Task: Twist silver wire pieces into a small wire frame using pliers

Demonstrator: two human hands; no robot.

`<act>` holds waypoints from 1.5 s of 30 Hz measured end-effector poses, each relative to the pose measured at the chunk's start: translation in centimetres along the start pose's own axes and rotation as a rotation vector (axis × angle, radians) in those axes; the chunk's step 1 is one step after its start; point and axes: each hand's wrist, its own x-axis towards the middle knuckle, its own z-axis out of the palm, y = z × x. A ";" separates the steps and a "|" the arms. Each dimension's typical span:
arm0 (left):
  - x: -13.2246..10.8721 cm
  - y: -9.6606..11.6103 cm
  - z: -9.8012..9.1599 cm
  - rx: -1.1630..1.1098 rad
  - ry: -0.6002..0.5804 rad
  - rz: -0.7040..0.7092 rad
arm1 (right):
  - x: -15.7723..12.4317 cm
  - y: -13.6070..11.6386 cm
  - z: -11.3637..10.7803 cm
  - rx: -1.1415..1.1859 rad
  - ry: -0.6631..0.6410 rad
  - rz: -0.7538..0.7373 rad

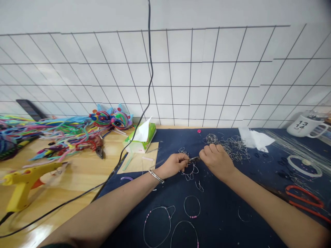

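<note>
The left hand (180, 162) pinches a looped wire piece (190, 176) between its fingers, just above the dark blue cloth (219, 217) on the counter. The right hand (215, 159), its fingers clenched, grips a slim metal tool (193, 158) (pliers, perhaps; the fist hides most of it) whose tip meets the left fingers. The left seems to hold the wire steady so the tool can bear on it at close range.

Three wire rings with pink beads (193, 217) lie near the cloth's front edge, probably set there to leave the working spot free. One tangle of wire (235, 148) sits just beyond the right hand, likely for easy reach, and one sheaf of straight wires (292, 146), too many to count, lies farther right. One white mug (305, 125) stands at the back, perhaps out of elbow range. To the left are one tissue pack (149, 137), one yellow glue gun (26, 179) and two colourful animal-like heads (121, 119), beside uncountable pipe cleaners (59, 124).
</note>
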 end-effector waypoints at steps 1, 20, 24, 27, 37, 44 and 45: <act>0.0 -0.1 0.0 0.003 -0.003 0.001 | 0.0 0.0 0.0 0.005 0.002 0.003; -0.1 0.2 -0.3 -0.006 -0.058 -0.012 | -0.1 -0.3 0.4 0.091 0.005 0.035; 0.0 0.1 -0.3 -0.012 -0.049 -0.016 | -0.2 -0.3 0.8 0.090 -0.021 0.047; 0.1 0.1 -0.2 -0.027 -0.054 -0.015 | -0.3 -0.3 1.0 0.096 -0.026 0.057; 0.0 0.5 -0.4 -0.088 -0.065 -0.018 | -0.5 -0.3 1.5 0.120 -0.042 0.074; 0.0 0.6 -0.3 -0.066 -0.024 -0.042 | -0.2 -0.1 1.0 0.120 -0.070 0.066; 0.1 0.6 -0.3 -0.069 -0.022 -0.041 | -0.2 0.0 1.0 0.123 -0.074 0.065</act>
